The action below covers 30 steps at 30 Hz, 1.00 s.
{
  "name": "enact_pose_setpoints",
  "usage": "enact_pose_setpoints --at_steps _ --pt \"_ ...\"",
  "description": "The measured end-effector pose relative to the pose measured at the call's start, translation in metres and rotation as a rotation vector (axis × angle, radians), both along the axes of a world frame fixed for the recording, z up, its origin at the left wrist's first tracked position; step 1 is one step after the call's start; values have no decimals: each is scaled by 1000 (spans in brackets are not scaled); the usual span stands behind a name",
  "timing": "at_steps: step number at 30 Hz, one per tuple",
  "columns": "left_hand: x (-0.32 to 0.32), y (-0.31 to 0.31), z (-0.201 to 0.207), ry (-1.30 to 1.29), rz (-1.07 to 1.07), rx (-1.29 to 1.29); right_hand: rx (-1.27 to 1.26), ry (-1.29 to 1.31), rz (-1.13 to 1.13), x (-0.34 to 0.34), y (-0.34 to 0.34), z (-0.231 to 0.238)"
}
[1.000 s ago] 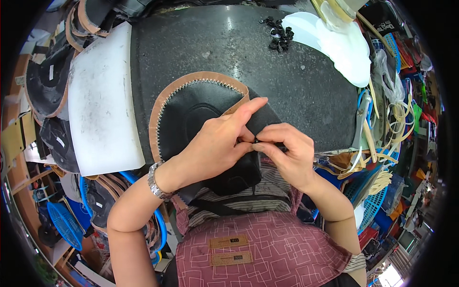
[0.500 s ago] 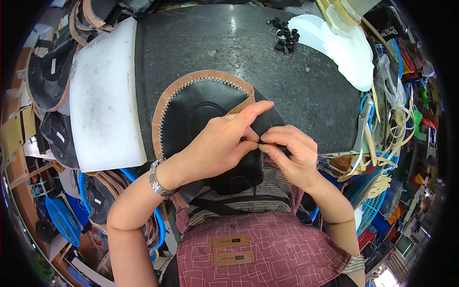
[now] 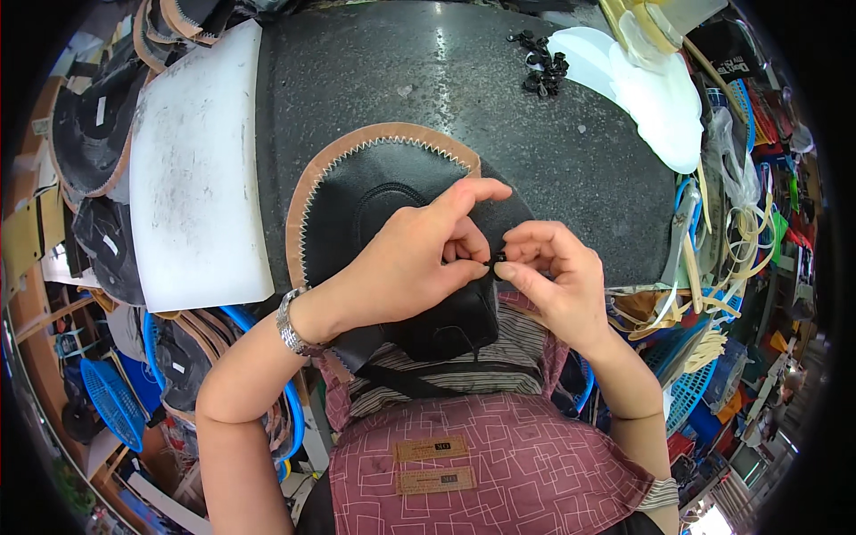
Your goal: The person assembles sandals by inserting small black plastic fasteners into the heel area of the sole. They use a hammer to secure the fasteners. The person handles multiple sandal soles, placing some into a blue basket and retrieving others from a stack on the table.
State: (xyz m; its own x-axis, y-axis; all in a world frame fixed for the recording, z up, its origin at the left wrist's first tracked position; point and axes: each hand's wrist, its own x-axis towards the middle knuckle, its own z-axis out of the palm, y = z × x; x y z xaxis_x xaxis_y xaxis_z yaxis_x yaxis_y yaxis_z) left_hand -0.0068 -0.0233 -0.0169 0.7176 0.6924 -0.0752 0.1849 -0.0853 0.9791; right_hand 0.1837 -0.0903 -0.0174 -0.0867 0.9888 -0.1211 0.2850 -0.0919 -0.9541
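A black leather shoe upper (image 3: pixel 343 205) with a tan border and white zigzag stitching lies at the table's near edge and hangs over my lap. My left hand (image 3: pixel 401 263) rests across it, thumb and bent fingers pinched at its right side, index finger stretched out above. Close beside those fingertips, my right hand (image 3: pixel 563 281) has its thumb and forefinger around a tiny black piece (image 3: pixel 499 258). Fingers partly cover that piece, so its exact shape does not show. Farther back on the dark table lies a cluster of small black fittings (image 3: pixel 540 67).
A thick white slab (image 3: pixel 201 178) stands on the left of the dark tabletop (image 3: pixel 357 80). White sheets (image 3: pixel 655 102) lie at the back right. More black uppers (image 3: pixel 98 134) are piled at far left. Blue baskets (image 3: pixel 111 406) and pale strips (image 3: pixel 744 227) flank the table.
My right hand's fingertips have drawn slightly right and apart from my left hand's, and the tiny black piece now shows between them. My left hand stays over the upper.
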Motion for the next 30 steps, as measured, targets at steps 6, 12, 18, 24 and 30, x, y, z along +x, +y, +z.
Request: enact_pose_setpoints --at_steps 6,12,18,24,30 --pt "0 -1 1 -2 15 -40 -127 84 46 4 0 5" --pt "3 -4 1 19 27 -24 -337 303 -51 3 4 8" --pt "3 -6 3 16 41 -26 -539 425 -137 5 14 18" --pt "1 -4 -1 -18 40 -23 -473 468 -185 1 6 11" --pt "-1 -2 -1 -36 21 -43 -440 464 -160 6 13 7"
